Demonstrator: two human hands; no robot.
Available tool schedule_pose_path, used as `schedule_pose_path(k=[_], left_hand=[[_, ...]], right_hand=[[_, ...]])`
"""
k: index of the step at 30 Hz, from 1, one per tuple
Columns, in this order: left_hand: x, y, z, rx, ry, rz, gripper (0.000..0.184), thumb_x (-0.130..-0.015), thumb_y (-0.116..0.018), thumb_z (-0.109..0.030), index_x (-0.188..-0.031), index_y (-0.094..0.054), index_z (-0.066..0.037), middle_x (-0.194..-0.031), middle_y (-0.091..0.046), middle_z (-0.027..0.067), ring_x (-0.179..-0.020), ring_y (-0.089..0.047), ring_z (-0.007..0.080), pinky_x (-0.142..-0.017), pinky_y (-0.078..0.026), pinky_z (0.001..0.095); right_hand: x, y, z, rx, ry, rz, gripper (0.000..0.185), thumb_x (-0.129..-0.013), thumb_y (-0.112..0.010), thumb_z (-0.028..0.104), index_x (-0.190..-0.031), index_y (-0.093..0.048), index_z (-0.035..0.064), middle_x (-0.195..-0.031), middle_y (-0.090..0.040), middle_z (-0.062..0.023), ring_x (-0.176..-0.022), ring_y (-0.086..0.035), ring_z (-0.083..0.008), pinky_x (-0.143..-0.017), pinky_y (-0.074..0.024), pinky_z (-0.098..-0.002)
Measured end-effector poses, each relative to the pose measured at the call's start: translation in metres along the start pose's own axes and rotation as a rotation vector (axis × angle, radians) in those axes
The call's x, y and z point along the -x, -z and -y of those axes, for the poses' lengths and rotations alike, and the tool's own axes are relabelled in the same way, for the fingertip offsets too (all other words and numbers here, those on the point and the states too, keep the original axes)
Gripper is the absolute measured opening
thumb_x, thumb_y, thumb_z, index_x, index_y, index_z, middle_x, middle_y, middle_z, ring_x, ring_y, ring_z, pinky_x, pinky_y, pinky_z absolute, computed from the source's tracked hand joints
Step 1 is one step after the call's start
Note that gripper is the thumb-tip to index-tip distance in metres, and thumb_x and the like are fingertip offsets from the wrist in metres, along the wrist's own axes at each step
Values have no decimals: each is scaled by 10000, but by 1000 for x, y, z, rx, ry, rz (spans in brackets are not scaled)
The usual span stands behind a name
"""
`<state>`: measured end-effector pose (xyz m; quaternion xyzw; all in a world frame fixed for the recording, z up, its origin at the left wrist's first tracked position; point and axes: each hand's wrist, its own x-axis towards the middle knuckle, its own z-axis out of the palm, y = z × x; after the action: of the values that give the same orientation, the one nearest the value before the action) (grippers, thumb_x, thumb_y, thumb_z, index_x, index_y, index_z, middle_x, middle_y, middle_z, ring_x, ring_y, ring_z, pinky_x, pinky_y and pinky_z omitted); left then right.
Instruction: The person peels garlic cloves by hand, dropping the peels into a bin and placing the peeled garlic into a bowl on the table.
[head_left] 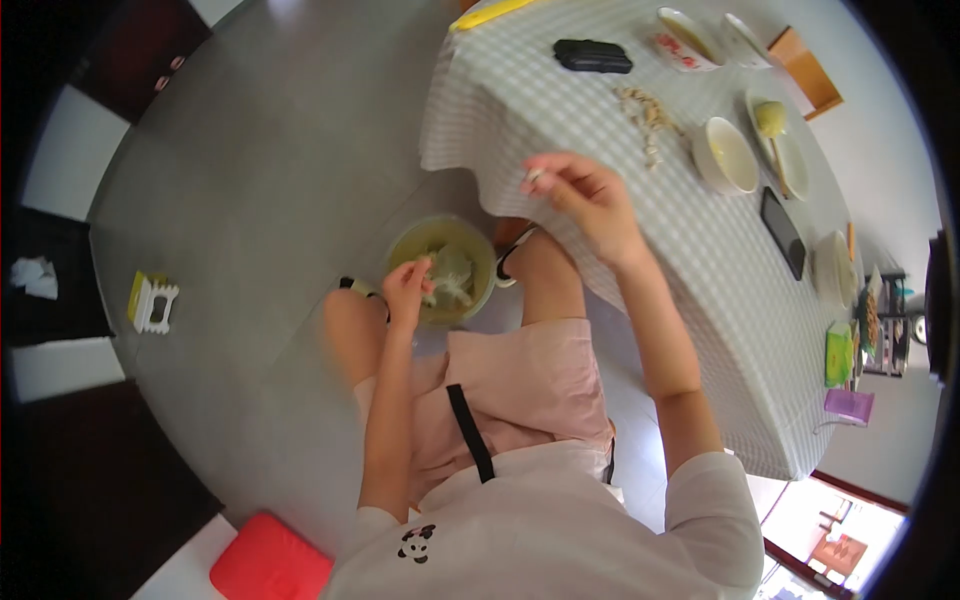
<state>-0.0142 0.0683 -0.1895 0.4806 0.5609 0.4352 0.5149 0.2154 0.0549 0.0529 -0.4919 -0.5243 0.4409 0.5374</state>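
My right hand (585, 200) is raised at the near edge of the checked tablecloth (560, 110), its fingertips pinched round a small whitish piece. Lower down, my left hand (408, 288) hangs over a round bin (398, 245) on the floor between my feet. Its fingers are pinched together near pale scraps, and what they hold is too small to name. Inside the bin lies a crumpled clear plastic bag (455, 272). A scattered line of small pale pieces (652, 120) lies on the cloth beyond my right hand.
On the table are a black case (593, 56), a white bowl (726, 156), a flowered bowl (688, 42), an oval dish (792, 160), a phone (782, 232) and a green packet (839, 355). A red stool (270, 560) and a yellow-white object (152, 303) are on the left floor.
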Motion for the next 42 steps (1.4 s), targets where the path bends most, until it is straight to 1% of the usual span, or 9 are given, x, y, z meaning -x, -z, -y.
schedule_pose_path(k=[1, 3, 5, 9, 14, 27, 31, 37, 42], left_hand=[[4, 2, -13, 160, 315, 73, 325, -836, -494, -262, -747, -601, 32, -755, -604, 85, -724, -539, 129, -709, -410, 257], [9, 5, -18, 172, -23, 148, 314, -859, -455, -244, -876, -588, 40, -833, -604, 69, -751, -539, 128, -748, -409, 251], [23, -7, -54, 284, -104, 129, 288, -859, -456, -213, -960, -565, 34, -857, -601, 68, -766, -550, 122, -753, -407, 232], [37, -8, -54, 397, 76, 133, 261, -854, -470, -189, -938, -576, 34, -834, -609, 62, -798, -554, 111, -754, -405, 222], [41, -8, -23, 84, -23, 144, 189, -833, -481, -74, -959, -564, 40, -823, -602, 59, -761, -564, 104, -698, -434, 213], [40, -9, 1, -135, -244, 116, 138, -786, -517, -63, -878, -581, 17, -729, -609, 117, -626, -595, 156, -561, -455, 234], [43, -12, -4, -248, -229, 85, 136, -795, -518, -48, -888, -583, 27, -737, -607, 74, -659, -559, 89, -607, -448, 210], [27, -8, 7, -207, -216, -9, 124, -778, -540, -67, -851, -590, 21, -708, -607, 77, -627, -563, 101, -576, -443, 217], [21, -5, 7, -16, -135, -37, 110, -752, -568, -69, -818, -595, 16, -692, -609, 66, -611, -565, 100, -567, -445, 215]], right_hand=[[4, -14, -17, -113, -74, 60, 175, -812, -498, 46, -973, -542, -10, -845, -575, -44, -789, -541, -108, -691, -421, -233], [13, -36, -55, -244, -179, 146, 186, -812, -495, 33, -989, -529, -16, -841, -574, -48, -798, -542, -107, -706, -422, -230], [16, -53, -102, -240, -222, 144, 200, -807, -525, 59, -998, -520, 2, -833, -587, -31, -744, -534, -67, -640, -401, -189], [35, -75, -181, -249, -291, 154, 138, -806, -530, 61, -930, -521, 1, -787, -586, -25, -718, -531, -56, -612, -401, -181], [57, -88, -230, -131, -259, 174, 99, -805, -516, 42, -888, -526, -11, -797, -588, -45, -715, -538, -70, -620, -427, -195], [66, -90, -238, 73, -152, 151, 80, -797, -518, 60, -802, -533, -18, -707, -594, -87, -620, -549, -102, -559, -427, -228], [65, -89, -240, 100, -177, 163, 68, -793, -511, 45, -817, -532, -15, -702, -590, -74, -597, -528, -97, -553, -417, -230], [73, -93, -236, -6, -239, 252, 75, -802, -504, 41, -852, -533, -6, -688, -563, -37, -617, -509, -83, -574, -413, -215], [62, -87, -216, -443, -488, 190, 135, -830, -487, 72, -949, -528, 24, -738, -541, -9, -665, -492, -72, -612, -410, -200]])
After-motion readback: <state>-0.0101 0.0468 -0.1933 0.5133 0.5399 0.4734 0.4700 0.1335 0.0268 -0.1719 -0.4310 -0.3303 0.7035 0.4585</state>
